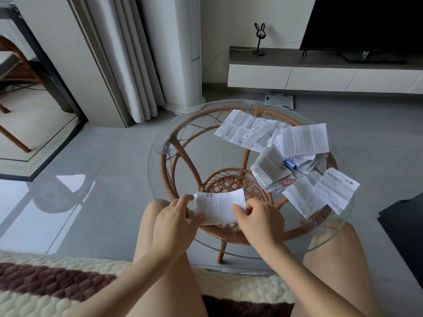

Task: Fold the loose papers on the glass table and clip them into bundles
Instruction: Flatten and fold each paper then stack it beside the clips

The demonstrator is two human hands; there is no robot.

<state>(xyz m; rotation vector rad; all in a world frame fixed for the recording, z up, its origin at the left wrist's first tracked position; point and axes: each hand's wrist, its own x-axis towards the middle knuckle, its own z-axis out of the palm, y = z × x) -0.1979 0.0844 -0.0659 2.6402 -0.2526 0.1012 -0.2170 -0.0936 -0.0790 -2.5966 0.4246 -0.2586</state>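
At the glass table's near edge, folded paper — pinched between both hands' fingers

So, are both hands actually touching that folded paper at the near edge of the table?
Touching. The head view shows the left hand pinching the folded paper at its left edge, and the right hand with its fingers curled over the right edge.

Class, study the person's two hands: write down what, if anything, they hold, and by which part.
Together they hold one folded printed paper: the left hand pinches its left edge, the right hand grips its right edge.
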